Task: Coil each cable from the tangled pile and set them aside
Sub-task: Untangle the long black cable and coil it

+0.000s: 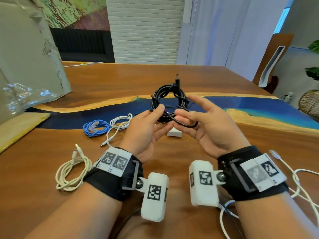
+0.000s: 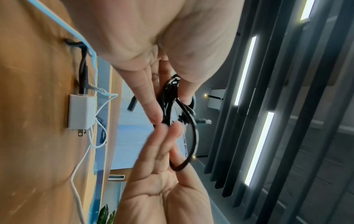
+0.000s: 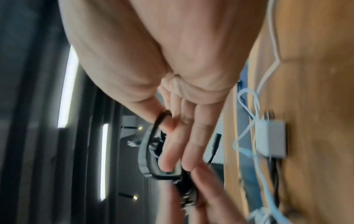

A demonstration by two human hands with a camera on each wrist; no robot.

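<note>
A black cable [image 1: 165, 95] wound into a coil is held up above the wooden table [image 1: 224, 80], one plug [image 1: 177, 81] sticking up from its top. My left hand [image 1: 160, 116] pinches the coil's near side between thumb and fingers; in the left wrist view this hand [image 2: 168, 104] clamps the black cable [image 2: 169, 91]. My right hand [image 1: 181, 116] has a loose loop [image 1: 189, 125] of the same cable hooked round its thumb, index finger pointing out. In the blurred right wrist view, the right hand's fingertips [image 3: 170, 163] touch the black cable [image 3: 142, 156].
Coiled on the table's left lie a blue cable [image 1: 95, 128], a white cable [image 1: 120, 123] and a cream cable [image 1: 72, 173]. A white charger block [image 1: 174, 133] sits under the hands. More white cable [image 1: 296, 176] trails on the right. A plastic bag [image 1: 20, 95] and an envelope [image 1: 17, 125] lie far left.
</note>
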